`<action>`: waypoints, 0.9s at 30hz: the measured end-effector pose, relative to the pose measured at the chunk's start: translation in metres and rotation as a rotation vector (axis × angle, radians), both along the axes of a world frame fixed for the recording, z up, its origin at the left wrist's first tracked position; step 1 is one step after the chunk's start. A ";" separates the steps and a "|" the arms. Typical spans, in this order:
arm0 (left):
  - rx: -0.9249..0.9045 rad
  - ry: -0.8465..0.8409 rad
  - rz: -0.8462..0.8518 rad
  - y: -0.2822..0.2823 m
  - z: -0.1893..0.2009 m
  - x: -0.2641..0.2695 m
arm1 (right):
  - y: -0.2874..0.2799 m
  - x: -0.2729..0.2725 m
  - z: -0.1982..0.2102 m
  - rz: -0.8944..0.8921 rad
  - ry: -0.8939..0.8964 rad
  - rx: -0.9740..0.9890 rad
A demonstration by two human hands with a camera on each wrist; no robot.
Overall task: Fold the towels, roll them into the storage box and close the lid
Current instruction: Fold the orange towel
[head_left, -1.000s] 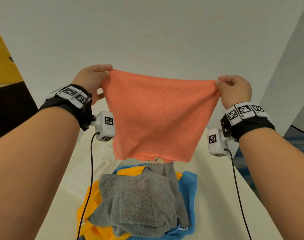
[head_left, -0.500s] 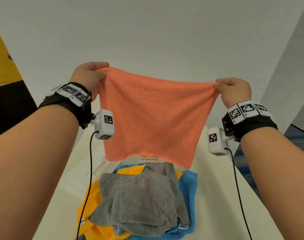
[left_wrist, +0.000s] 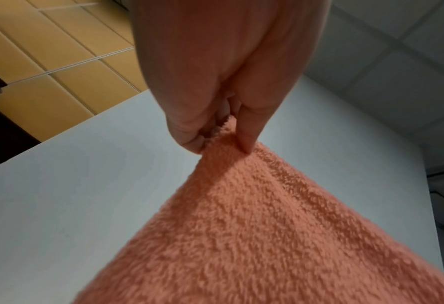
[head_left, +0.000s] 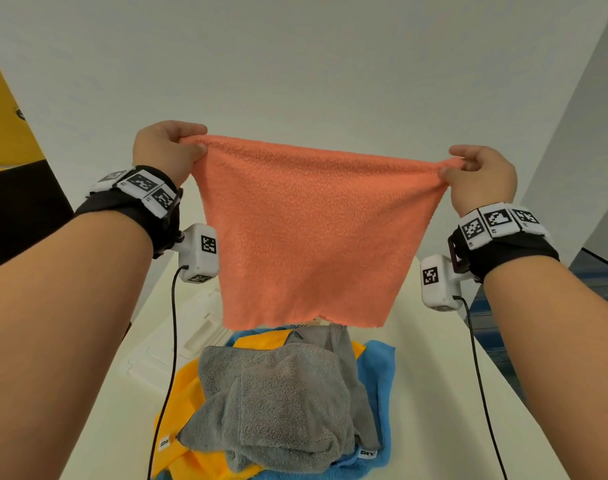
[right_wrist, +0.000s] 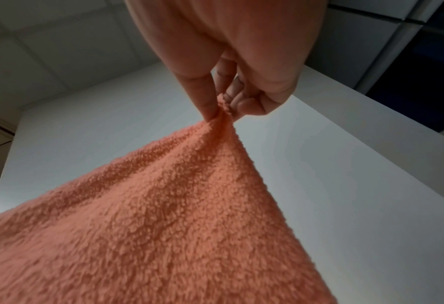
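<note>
Change noted: we now hold the orange towel [head_left: 309, 237] stretched flatter, its lower hem level again after slanting half a second ago. Our left hand [head_left: 165, 152] and right hand [head_left: 481, 178] each pinch a top corner in closed fingers [left_wrist: 248, 131]. Fleecy, square, it hangs above the grey towel [head_left: 278, 407], yellow towel [head_left: 181, 393] and blue towel [head_left: 380, 368] on the desk [head_left: 430, 393]. Storage box hidden; white lid [head_left: 164, 341] partly visible.

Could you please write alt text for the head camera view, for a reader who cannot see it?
Two hands, left hand and right hand, hold an orange towel spread in the air by its top corners. Below it, a grey towel lies crumpled on yellow and blue towels on a white table.
</note>
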State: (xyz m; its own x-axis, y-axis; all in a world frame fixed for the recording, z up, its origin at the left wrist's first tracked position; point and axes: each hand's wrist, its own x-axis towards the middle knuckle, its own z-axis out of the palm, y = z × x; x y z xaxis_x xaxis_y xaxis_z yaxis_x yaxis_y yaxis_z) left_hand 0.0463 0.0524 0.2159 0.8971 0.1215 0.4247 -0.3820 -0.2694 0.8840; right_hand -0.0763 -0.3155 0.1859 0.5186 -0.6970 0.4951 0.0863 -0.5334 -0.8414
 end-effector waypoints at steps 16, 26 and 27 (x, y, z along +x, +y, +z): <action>0.299 -0.106 0.201 -0.002 0.001 -0.006 | -0.003 -0.002 0.000 -0.077 -0.013 -0.004; 0.199 0.021 0.111 -0.003 0.000 -0.009 | 0.000 -0.001 0.001 0.016 0.170 -0.007; 0.204 0.037 0.112 -0.005 -0.002 -0.009 | 0.001 -0.001 0.001 0.046 0.216 -0.013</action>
State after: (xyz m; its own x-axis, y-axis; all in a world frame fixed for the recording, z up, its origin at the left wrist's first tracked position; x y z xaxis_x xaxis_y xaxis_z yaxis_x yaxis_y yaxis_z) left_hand 0.0374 0.0477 0.2144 0.8983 0.1366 0.4176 -0.3077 -0.4829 0.8199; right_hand -0.0778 -0.3141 0.1866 0.6446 -0.6648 0.3776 -0.0712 -0.5440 -0.8361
